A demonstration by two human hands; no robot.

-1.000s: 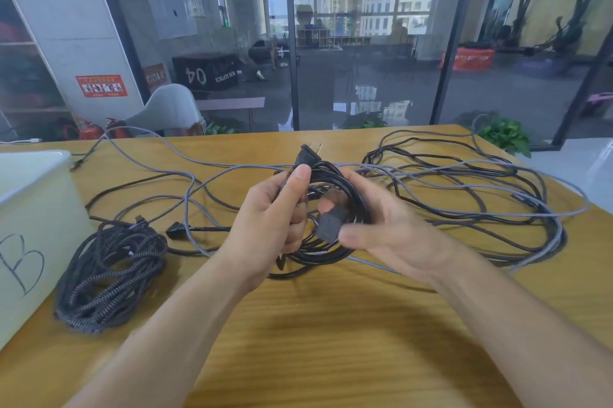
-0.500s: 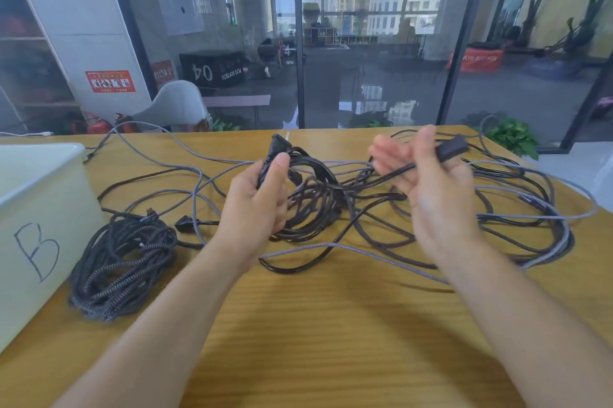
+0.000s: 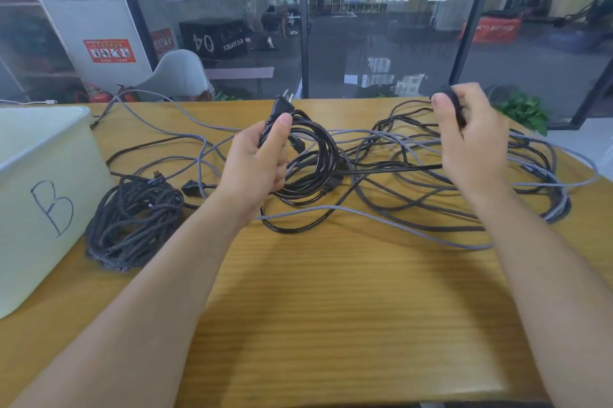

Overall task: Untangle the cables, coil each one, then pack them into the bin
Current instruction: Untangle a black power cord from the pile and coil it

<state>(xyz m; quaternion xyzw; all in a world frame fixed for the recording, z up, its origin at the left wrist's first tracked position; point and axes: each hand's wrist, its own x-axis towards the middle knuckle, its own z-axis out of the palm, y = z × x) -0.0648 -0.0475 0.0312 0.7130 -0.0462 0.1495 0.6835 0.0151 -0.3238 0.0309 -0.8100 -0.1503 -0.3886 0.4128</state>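
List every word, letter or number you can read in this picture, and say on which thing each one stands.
"B": handwritten on the white bin.
"04", mirrored: on the black box behind the glass.
"PLYO SOFTBOX", mirrored: on the orange box.
Red sign on the wall: too small to read.
Red board by the black box: blurred.

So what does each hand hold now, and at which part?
The left hand grips the black power cable at its coiled loops, just below the plug. The right hand pinches its other end connector.
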